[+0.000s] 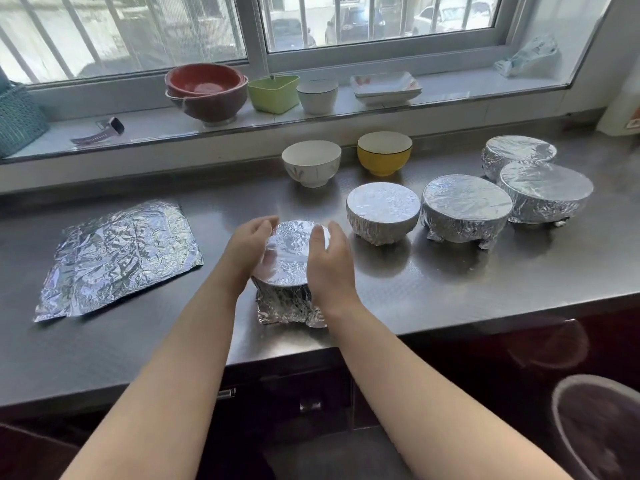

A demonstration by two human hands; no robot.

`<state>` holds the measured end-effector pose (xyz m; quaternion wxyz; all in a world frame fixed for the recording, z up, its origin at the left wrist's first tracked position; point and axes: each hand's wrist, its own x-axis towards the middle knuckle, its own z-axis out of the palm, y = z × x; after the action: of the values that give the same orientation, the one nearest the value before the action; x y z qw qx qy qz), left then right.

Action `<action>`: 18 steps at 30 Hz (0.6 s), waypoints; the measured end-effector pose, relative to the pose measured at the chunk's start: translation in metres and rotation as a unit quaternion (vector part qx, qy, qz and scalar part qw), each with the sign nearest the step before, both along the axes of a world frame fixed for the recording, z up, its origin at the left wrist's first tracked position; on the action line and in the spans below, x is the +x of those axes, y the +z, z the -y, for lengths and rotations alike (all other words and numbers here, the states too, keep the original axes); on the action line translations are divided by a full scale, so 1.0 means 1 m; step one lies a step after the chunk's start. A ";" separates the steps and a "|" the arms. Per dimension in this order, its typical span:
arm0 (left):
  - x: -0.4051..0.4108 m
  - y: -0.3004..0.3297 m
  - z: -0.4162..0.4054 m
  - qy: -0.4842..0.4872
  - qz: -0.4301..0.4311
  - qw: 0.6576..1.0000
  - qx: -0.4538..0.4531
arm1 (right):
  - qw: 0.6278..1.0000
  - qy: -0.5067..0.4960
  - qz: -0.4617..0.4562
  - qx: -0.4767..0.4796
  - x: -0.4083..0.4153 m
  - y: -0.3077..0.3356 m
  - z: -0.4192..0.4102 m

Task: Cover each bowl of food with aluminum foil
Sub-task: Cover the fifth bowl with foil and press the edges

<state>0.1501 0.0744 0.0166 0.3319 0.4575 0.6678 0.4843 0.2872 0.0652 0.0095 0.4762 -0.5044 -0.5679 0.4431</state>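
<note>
A foil-wrapped bowl [287, 268] stands near the front edge of the steel counter [433, 289]. My left hand [247, 245] cups its left side and my right hand [329, 261] cups its right side, fingers curved around the foil rim. Several other foil-covered bowls stand to the right: one [382, 211], one [465, 211], one [545, 190] and one [517, 152] behind it. Two uncovered bowls stand at the back, a white one [311, 162] and a yellow one [384, 152]. A loose crumpled foil sheet [117, 258] lies flat on the left.
On the window sill [450, 95] sit stacked red bowls [206, 91], a green container [273, 93], a white cup [318, 95], a white dish [386, 86], a watch [100, 131] and a teal basket [17, 123]. A grey bin [599, 427] stands below right.
</note>
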 end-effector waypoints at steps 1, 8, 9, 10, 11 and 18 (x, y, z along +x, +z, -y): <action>0.000 0.000 0.000 0.005 0.013 1.000 0.003 | 1.000 -0.016 0.004 0.005 -0.002 -0.006 -0.001; -0.003 -0.013 -0.003 0.038 0.127 0.991 -0.007 | 0.993 -0.091 -0.070 0.001 -0.015 -0.016 -0.009; -0.003 -0.014 -0.002 0.039 0.140 0.989 -0.010 | 0.991 -0.102 -0.092 -0.004 -0.016 -0.017 -0.010; -0.002 -0.013 -0.002 0.041 0.148 0.988 -0.011 | 0.988 -0.112 -0.107 -0.011 -0.016 -0.017 -0.011; -0.002 -0.012 -0.001 0.043 0.154 0.987 -0.010 | 0.986 -0.120 -0.118 -0.020 -0.016 -0.016 -0.011; -0.003 -0.009 0.004 0.029 0.150 0.988 -0.014 | 0.971 -0.115 -0.185 -0.099 -0.016 -0.019 -0.009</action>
<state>0.1467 0.0705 0.0079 0.4208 0.3556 0.6302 0.5472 0.2714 0.0739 -0.0093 0.5686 -0.5200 -0.3614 0.5250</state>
